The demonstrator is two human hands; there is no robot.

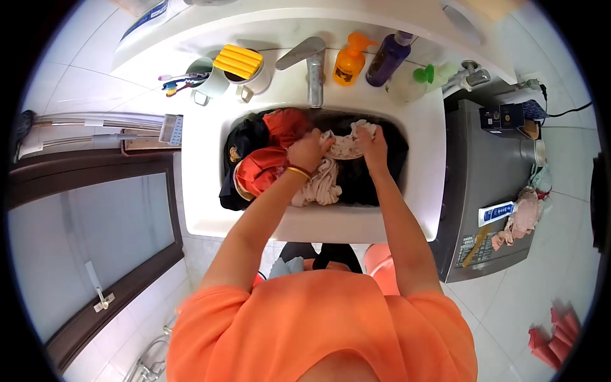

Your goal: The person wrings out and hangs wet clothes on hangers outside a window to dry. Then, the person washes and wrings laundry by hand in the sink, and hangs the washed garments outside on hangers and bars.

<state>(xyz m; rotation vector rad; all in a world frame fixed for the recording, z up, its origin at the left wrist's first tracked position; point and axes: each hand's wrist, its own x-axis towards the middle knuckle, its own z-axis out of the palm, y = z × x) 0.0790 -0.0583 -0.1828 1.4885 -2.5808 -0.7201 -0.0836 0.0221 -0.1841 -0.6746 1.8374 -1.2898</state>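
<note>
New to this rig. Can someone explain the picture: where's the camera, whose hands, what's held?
No machine here, just a person's two bare hands. The single picture comes from a camera worn on the head, looking forward and down, so the arms reach in from the bottom. The left hand and right hand grip a pale cloth, stretched between them over a white sink. Red-orange fabric and dark fabric lie in the basin. Behind it stand a faucet, an orange pump bottle and a purple bottle.
</note>
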